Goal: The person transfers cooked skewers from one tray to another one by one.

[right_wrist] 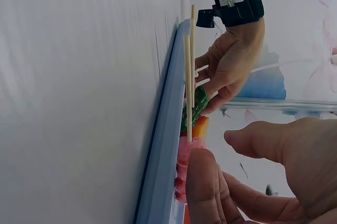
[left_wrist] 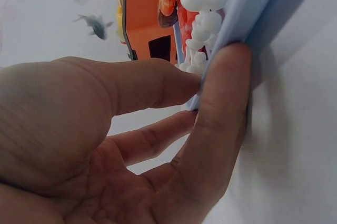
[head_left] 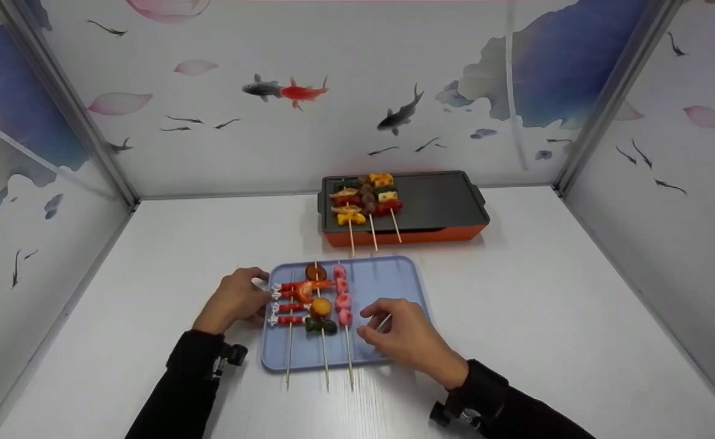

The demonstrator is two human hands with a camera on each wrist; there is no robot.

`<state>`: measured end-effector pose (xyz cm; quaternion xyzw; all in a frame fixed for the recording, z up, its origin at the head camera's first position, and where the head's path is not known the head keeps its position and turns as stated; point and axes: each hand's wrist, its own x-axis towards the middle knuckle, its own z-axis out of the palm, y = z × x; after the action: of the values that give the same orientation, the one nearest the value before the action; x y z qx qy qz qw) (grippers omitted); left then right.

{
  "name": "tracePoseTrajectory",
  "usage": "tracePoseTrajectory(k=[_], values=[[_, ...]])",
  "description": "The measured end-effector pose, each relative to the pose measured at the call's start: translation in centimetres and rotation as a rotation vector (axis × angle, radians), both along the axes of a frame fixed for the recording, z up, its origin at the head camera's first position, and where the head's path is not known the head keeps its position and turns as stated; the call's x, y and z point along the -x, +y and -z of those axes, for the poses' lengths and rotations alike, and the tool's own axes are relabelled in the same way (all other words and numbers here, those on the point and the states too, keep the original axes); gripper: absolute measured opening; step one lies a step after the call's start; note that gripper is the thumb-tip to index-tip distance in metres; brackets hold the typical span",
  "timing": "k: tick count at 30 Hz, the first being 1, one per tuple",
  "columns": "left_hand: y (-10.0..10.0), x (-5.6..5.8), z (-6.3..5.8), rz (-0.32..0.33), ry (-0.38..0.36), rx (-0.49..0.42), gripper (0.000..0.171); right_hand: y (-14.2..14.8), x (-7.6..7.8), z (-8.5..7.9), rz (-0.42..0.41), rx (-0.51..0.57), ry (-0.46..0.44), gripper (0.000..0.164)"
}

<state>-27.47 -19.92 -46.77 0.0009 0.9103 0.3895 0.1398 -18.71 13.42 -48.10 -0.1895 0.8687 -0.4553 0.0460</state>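
At the left edge of the blue tray (head_left: 387,274), my left hand (head_left: 238,299) pinches the rim between thumb and fingers, as the left wrist view shows. Three skewers lie side by side on the tray: one with red-and-white pieces (head_left: 290,308), one with a yellow ball (head_left: 320,307) and dark green pieces, and one with pink pieces (head_left: 343,300). Their sticks stick out over the near rim. Over the tray, just right of the pink skewer, hovers my right hand (head_left: 406,335). Its thumb and loosely bent fingers are apart with nothing between them.
Behind the tray stands an orange grill with a black plate (head_left: 442,198). Three skewers with mixed pieces (head_left: 367,195) lie on its left part, sticks towards me. White panels with painted fish (head_left: 400,114) enclose the white table (head_left: 515,292) at the back and sides.
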Motion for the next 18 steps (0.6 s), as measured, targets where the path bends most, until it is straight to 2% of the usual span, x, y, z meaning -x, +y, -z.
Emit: tracePoseTrajectory(k=[13, 18], values=[[0.0, -0.1, 0.0, -0.001, -0.018, -0.01, 0.051, 0.9, 0.9, -0.2, 0.106, -0.016, 0.167, 0.042], [0.0, 0.0, 0.0, -0.003, -0.017, -0.014, 0.05, 1.3, 1.4, -0.8, 0.151, -0.023, 0.202, 0.045]])
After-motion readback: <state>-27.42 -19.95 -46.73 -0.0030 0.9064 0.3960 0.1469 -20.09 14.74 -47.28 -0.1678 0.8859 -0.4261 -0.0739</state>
